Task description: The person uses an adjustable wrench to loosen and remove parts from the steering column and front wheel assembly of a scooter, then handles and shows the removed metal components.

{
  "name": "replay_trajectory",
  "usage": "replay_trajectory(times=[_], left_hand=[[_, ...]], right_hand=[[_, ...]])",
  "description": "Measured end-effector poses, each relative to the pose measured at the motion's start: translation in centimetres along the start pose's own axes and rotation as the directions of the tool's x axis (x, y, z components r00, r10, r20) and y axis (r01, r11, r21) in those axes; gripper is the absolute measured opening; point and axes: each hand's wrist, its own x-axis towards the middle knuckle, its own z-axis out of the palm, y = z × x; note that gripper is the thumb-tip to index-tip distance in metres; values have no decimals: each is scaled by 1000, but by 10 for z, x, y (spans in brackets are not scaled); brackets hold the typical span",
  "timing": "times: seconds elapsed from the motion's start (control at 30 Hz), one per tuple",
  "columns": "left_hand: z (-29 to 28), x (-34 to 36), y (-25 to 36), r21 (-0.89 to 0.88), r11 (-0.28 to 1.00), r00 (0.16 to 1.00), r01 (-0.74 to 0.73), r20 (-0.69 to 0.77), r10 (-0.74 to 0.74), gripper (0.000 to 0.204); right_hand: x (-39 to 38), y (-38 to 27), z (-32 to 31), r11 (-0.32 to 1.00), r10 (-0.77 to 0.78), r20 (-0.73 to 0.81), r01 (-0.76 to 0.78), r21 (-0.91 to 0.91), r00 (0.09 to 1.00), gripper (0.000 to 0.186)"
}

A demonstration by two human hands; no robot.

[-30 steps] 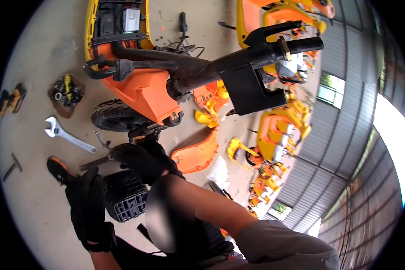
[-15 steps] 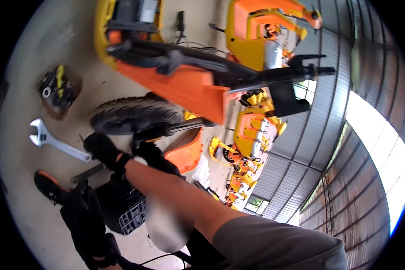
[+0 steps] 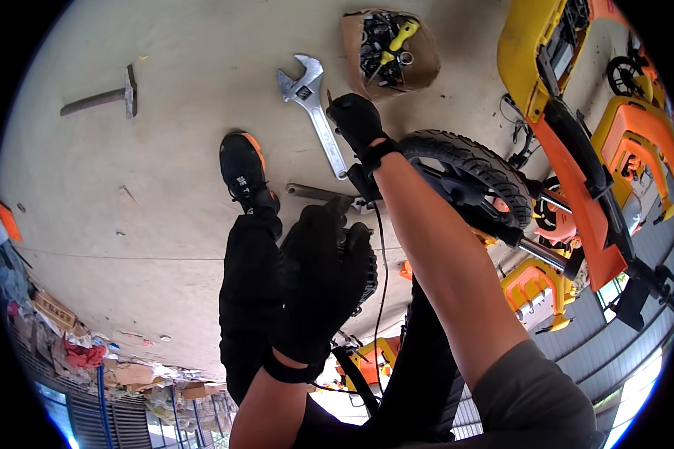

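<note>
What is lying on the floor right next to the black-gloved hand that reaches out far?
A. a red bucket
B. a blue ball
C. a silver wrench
C: the big silver adjustable wrench lies on the grey concrete floor just beside the reaching black-gloved right hand.

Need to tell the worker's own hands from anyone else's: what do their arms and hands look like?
Both hands wear black work gloves: left hand and right hand, each cuff snug at the wrist. Forearms are bare. A grey short sleeve covers the right upper arm.
</note>
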Motion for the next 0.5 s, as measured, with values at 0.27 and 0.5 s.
replay_trajectory(times=[0.27,0.5], left_hand=[[-26,14,-7,-73,993,996,90,27,-89,34],[-29,16,-13,-126,985,993,121,20,-120,37]], right_hand=[[29,-67,27,904,211,109,-236,356,971,23],[71,-83,35,998,9,-202,2,57,979,22]])
